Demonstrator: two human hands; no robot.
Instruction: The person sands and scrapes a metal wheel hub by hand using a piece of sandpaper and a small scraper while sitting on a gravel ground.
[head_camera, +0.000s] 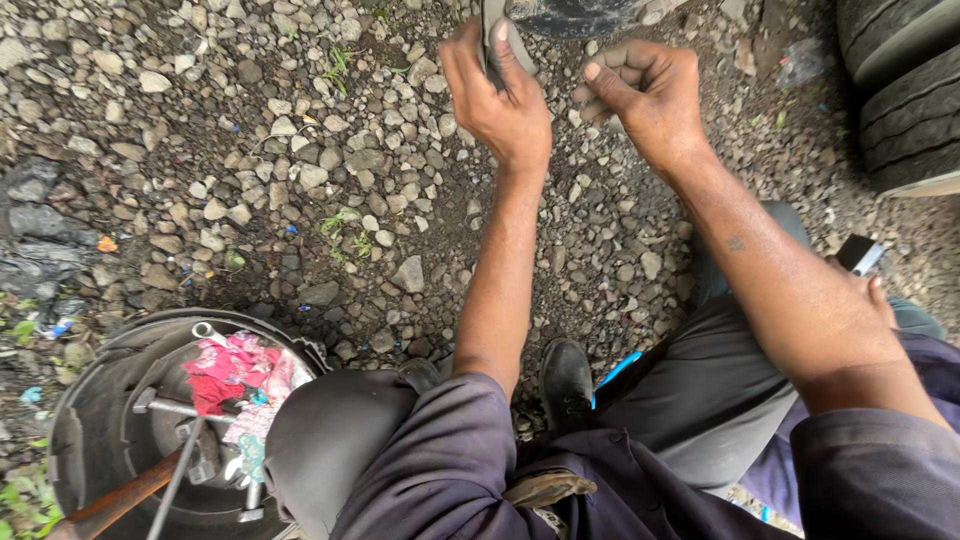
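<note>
Left hand (503, 100) pinching a grey strip (492, 35) at top edge, right hand (645, 90) fisted alongside.

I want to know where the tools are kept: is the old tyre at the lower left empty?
No, the old tyre holds a red and pink cloth, metal tools and a wooden handle.

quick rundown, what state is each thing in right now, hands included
left hand: closed on a flat grey piece, thumb on top
flat grey piece: held upright, top end cut off by the frame
right hand: curled in a loose fist, holding nothing visible
round black tyre tub: lying open, tools inside
red and pink rag: crumpled in the tub
rusty metal bar: leaning in the tub
black shoe: on the foot, on gravel
</note>
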